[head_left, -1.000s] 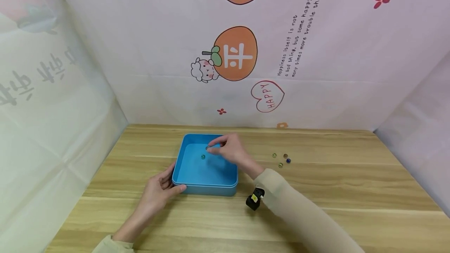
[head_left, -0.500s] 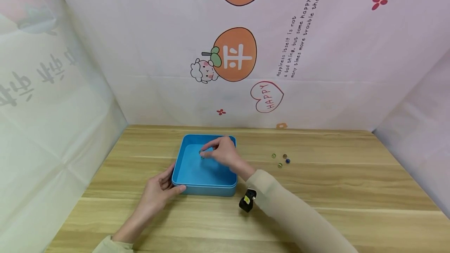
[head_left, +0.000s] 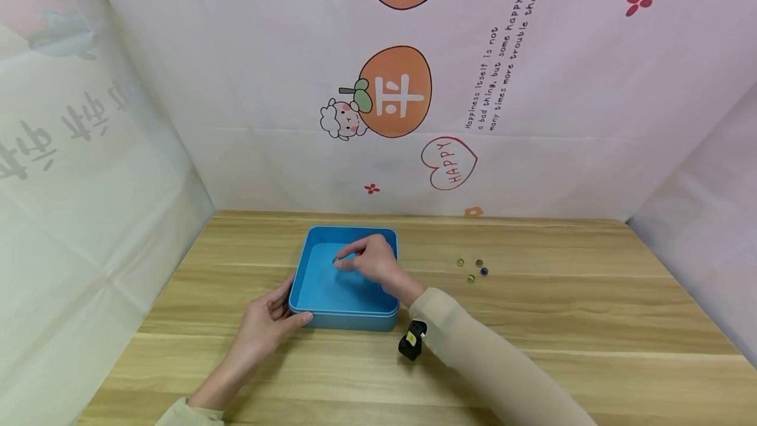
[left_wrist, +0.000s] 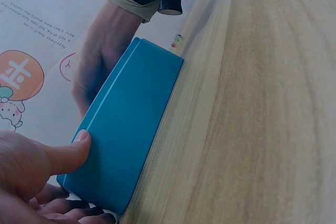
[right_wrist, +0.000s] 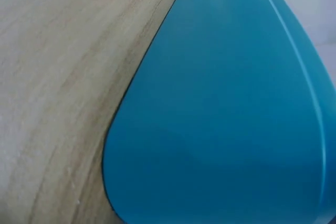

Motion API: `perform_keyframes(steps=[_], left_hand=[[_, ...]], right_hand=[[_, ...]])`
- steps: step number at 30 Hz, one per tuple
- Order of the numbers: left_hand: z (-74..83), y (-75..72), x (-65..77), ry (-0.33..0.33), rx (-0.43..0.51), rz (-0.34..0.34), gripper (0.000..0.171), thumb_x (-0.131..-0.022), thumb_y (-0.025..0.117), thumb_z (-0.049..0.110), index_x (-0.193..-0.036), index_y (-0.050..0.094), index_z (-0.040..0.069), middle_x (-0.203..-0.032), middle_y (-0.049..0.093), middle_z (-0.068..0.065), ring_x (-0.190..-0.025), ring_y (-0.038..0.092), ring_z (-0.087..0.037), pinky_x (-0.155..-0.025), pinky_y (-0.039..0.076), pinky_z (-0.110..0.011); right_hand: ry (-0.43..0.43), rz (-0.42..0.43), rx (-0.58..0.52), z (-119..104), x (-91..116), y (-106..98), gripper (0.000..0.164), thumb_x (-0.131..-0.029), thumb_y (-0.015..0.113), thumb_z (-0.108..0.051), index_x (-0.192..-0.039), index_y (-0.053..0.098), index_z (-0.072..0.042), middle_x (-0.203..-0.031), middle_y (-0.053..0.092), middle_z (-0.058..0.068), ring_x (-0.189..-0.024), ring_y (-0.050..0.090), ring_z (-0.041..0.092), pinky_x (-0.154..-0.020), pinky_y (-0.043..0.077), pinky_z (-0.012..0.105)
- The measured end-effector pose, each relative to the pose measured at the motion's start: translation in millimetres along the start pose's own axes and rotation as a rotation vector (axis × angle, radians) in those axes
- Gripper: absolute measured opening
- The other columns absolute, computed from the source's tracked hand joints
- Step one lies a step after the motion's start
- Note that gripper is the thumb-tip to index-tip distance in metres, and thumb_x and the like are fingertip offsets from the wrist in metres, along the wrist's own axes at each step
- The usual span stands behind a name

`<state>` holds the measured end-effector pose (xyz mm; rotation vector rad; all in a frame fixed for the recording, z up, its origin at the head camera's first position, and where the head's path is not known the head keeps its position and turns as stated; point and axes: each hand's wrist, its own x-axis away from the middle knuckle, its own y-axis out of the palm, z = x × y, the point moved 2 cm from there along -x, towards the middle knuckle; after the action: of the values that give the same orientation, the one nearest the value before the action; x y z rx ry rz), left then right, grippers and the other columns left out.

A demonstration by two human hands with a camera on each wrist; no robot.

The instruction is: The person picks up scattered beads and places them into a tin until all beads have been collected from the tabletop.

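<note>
A square blue box point(head_left: 349, 321) without a lid stands on the wooden table. At its near left corner my left hand point(head_left: 263, 327) grips it, thumb on the front wall and fingers along the left side. Inside the box, low over the floor, my right hand point(head_left: 374, 261) pinches a small glass marble point(head_left: 335, 260) between thumb and forefinger. The left wrist view shows the left thumb point(left_wrist: 73, 153) on the box wall. In the right wrist view the box wall point(right_wrist: 210, 103) fills most of the picture and hides the right fingers.
To the right of the box lie several loose marbles: a blue one point(head_left: 484, 271), a brownish one point(head_left: 479, 263) and greenish ones such as this marble point(head_left: 470, 279). A printed white sheet point(head_left: 284, 169) rises behind the table. A small black camera point(head_left: 412, 339) hangs under the right wrist.
My right hand has moved left and a little lower inside the box, still pinching a marble. The green marble seen earlier on the box floor is now hidden. The left hand has stayed put.
</note>
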<state>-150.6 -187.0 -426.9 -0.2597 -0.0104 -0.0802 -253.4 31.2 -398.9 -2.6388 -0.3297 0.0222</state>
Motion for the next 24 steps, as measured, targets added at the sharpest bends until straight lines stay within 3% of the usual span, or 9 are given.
perform_keyframes(steps=[17, 24], left_hand=[[-1.3, -0.7, 0.1, -0.006, 0.019, -0.002, 0.082, -0.095, 0.081, 0.006, -0.163, 0.034, 0.0, -0.162, 0.037, -0.025, -0.142, 0.045, -0.038, -0.105, 0.051, -0.04], [-0.6, -1.1, -0.5, -0.007, 0.019, -0.004, 0.082, -0.095, 0.08, 0.006, -0.163, 0.034, 0.0, -0.163, 0.037, -0.025, -0.143, 0.044, -0.038, -0.106, 0.05, -0.041]], right_hand=[[0.04, 0.013, 0.003, 2.3, -0.4, 5.0, 0.007, -0.091, 0.087, -0.019, -0.094, 0.087, -0.013, -0.102, 0.07, 0.003, -0.087, 0.055, 0.022, -0.075, 0.043, 0.036], [0.036, 0.016, 0.013, 2.1, -1.9, 6.0, 0.007, -0.092, 0.086, -0.018, -0.094, 0.087, -0.012, -0.092, 0.067, 0.002, -0.083, 0.053, 0.022, -0.07, 0.041, 0.035]])
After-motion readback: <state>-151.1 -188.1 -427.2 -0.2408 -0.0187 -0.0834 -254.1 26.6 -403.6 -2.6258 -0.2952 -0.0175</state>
